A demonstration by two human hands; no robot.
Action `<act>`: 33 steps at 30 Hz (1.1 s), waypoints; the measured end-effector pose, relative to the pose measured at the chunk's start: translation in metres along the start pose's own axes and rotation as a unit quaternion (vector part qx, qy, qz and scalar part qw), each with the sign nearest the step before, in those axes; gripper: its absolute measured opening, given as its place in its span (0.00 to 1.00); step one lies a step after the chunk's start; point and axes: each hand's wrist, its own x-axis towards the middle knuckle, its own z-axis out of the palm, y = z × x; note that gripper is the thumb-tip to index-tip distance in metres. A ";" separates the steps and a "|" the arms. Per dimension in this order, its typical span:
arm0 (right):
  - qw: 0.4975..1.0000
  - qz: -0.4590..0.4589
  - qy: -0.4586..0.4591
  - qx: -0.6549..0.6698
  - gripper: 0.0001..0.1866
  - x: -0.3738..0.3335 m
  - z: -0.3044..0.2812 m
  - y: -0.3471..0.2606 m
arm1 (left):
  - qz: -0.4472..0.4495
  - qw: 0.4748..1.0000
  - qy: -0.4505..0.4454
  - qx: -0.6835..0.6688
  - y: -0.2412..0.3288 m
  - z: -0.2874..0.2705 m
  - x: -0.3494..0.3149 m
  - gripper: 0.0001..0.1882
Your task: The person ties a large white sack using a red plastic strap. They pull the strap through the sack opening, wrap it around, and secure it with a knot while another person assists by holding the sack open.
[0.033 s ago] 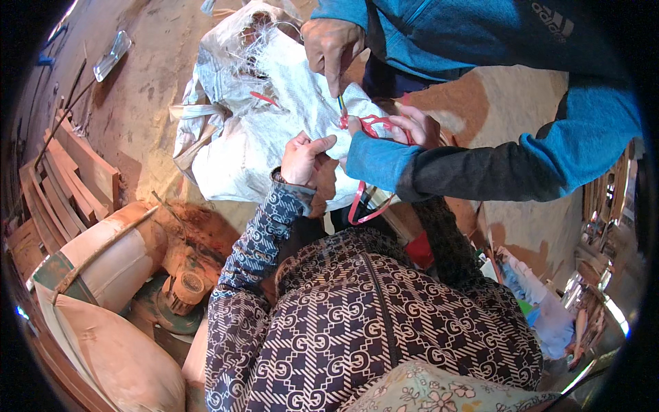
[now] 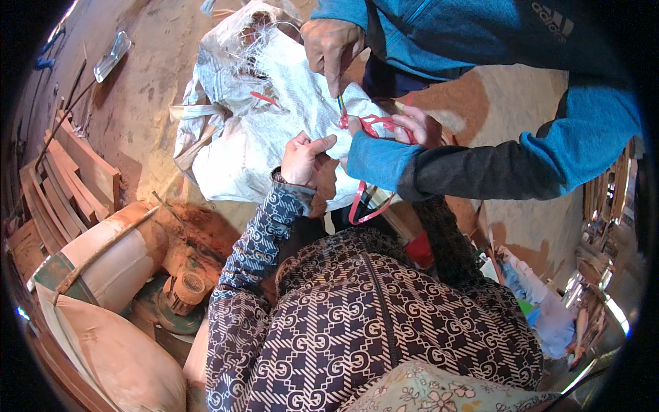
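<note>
My left hand [image 2: 302,161] is over a white woven sack [image 2: 240,161], its fingers curled and thumb stretched to the right. What it pinches, if anything, cannot be made out. A co-worker's blue and black sleeve [image 2: 473,172] crosses over my right forearm [image 2: 443,230]. Beyond that sleeve my right hand [image 2: 420,127] grips a glossy red strap [image 2: 374,123], which loops down below the sleeve. The co-worker's hand [image 2: 333,48] reaches from above, a finger on a thin blue-and-yellow piece [image 2: 340,103] beside the strap's bunched end. Their other hand is mostly hidden by the cuff.
Stacked wooden boards [image 2: 75,172] lie at the left. Lower left stand a dusty motor [image 2: 185,288] and a large pale bag [image 2: 110,350]. A long-handled metal scoop [image 2: 112,57] rests at the far left. Pale cloth or plastic [image 2: 539,302] lies at the right.
</note>
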 end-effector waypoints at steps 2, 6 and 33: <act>0.983 0.070 -0.167 0.032 0.22 0.004 -0.020 0.027 | 0.009 1.000 -0.001 -0.003 0.004 0.006 0.001 0.07; 0.971 0.171 -0.168 -0.026 0.25 -0.048 -0.049 0.036 | -0.008 0.999 -0.027 0.026 0.000 -0.004 0.008 0.08; 0.840 0.487 0.115 -0.212 0.40 -0.310 0.060 -0.033 | -0.164 0.964 -0.141 0.157 -0.017 -0.058 0.081 0.16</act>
